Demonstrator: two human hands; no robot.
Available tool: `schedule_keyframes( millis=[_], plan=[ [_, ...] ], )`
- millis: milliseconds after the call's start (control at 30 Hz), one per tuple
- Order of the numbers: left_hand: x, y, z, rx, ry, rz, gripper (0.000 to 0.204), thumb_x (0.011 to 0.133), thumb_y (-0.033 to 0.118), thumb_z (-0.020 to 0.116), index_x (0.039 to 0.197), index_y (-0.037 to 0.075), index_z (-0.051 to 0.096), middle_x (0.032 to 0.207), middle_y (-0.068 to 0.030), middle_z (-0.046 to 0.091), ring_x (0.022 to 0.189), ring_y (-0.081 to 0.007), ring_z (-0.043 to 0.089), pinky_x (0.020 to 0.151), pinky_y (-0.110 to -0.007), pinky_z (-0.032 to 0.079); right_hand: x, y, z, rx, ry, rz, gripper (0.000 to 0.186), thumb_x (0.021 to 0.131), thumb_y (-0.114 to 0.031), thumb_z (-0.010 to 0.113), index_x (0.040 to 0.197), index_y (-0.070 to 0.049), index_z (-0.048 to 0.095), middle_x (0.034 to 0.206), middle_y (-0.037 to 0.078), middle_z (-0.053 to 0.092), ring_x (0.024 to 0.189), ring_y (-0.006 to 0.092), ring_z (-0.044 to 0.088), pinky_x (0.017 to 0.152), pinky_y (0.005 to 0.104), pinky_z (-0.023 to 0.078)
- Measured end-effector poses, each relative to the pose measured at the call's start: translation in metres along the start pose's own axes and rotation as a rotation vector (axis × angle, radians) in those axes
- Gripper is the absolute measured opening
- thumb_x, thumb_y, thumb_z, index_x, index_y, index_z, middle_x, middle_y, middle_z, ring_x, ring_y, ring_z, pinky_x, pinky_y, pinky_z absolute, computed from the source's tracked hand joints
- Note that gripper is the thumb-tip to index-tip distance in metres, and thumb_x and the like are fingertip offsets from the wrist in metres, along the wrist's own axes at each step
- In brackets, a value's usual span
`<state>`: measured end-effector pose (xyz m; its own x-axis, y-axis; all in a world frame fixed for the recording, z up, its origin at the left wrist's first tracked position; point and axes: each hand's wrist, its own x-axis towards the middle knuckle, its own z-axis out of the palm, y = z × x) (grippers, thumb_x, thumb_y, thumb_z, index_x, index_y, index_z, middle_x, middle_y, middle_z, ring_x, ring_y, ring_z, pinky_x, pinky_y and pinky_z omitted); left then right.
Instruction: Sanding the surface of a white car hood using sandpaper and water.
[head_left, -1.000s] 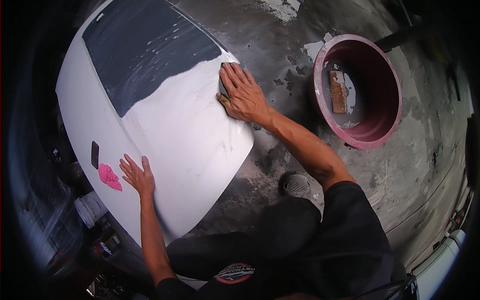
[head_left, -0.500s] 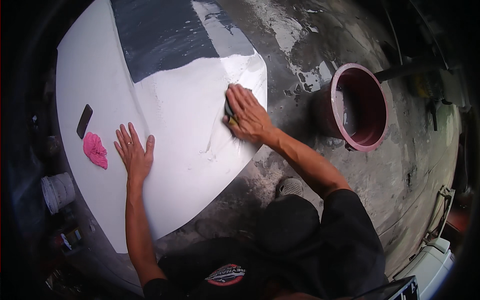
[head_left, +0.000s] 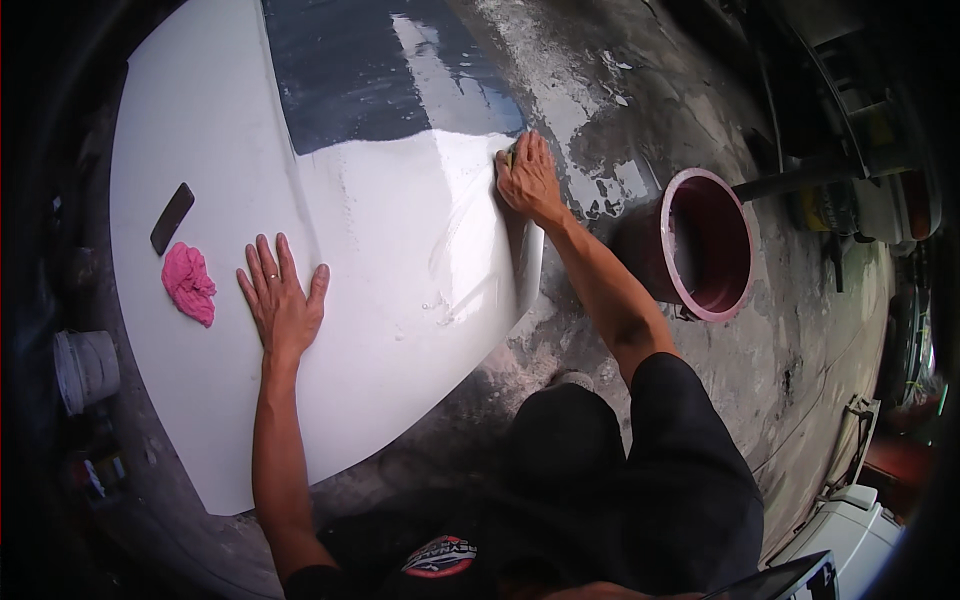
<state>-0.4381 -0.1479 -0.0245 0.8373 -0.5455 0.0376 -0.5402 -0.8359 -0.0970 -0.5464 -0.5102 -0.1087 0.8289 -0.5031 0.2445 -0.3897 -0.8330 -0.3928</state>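
Observation:
A large white car-body panel [head_left: 400,370] lies before me, its far part wet and glossy with a dark, rippled area [head_left: 350,80]. My left hand [head_left: 283,305] rests flat on the white surface, fingers spread, holding nothing. At the panel's right edge, beside the dark area, my right hand [head_left: 530,180] is closed over a small dark pad with a yellowish edge [head_left: 509,158]; the fingers cover most of it. Left of my left hand lie a crumpled pink cloth [head_left: 188,285] and a thin dark rectangular block [head_left: 173,218].
A reddish-pink tub [head_left: 665,245] with some liquid stands on the wet, stained concrete floor [head_left: 770,330] to the right. A white bucket [head_left: 87,368] is by the panel's left side. My knee [head_left: 565,438] is close to the panel's near edge.
My right hand has slid with the pad away from me and slightly right, up to the panel's right edge. The left hand stays flat on the panel. The whole view has shifted a little.

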Motion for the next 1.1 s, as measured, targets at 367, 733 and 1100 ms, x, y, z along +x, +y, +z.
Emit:
schedule_keyframes(
  millis=[367, 733, 1100],
  plan=[
    [-0.003, 0.0, -0.003, -0.028, -0.019, -0.008, 0.07, 0.103, 0.046, 0.04, 0.156, 0.003, 0.023, 0.162, -0.0244, 0.016, 0.151, -0.0386, 0.009, 0.121, -0.055, 0.001, 0.005, -0.019, 0.008, 0.001, 0.036, -0.078, 0.065, 0.099, -0.035, 0.046, 0.14, 0.015, 0.037, 0.147, 0.035, 0.037, 0.138, 0.0466, 0.036, 0.115, 0.0521, 0.026],
    [-0.005, 0.0, -0.005, -0.011, 0.046, 0.027, 0.072, 0.102, 0.05, 0.04, 0.155, 0.004, 0.026, 0.161, -0.0245, 0.02, 0.152, -0.0373, 0.01, 0.121, -0.055, 0.002, 0.014, -0.007, -0.004, 0.029, -0.014, 0.014, 0.067, 0.1, -0.038, 0.042, 0.142, 0.014, 0.034, 0.149, 0.034, 0.036, 0.142, 0.0453, 0.031, 0.118, 0.0493, 0.021],
    [-0.003, -0.002, 0.002, 0.026, 0.009, -0.014, 0.07, 0.103, 0.048, 0.038, 0.155, 0.003, 0.025, 0.161, -0.0247, 0.018, 0.151, -0.0388, 0.01, 0.12, -0.057, 0.002, 0.013, -0.006, 0.007, -0.005, 0.072, -0.047, 0.065, 0.1, -0.036, 0.044, 0.138, 0.016, 0.039, 0.144, 0.036, 0.041, 0.137, 0.0482, 0.037, 0.114, 0.052, 0.026]
  ],
)
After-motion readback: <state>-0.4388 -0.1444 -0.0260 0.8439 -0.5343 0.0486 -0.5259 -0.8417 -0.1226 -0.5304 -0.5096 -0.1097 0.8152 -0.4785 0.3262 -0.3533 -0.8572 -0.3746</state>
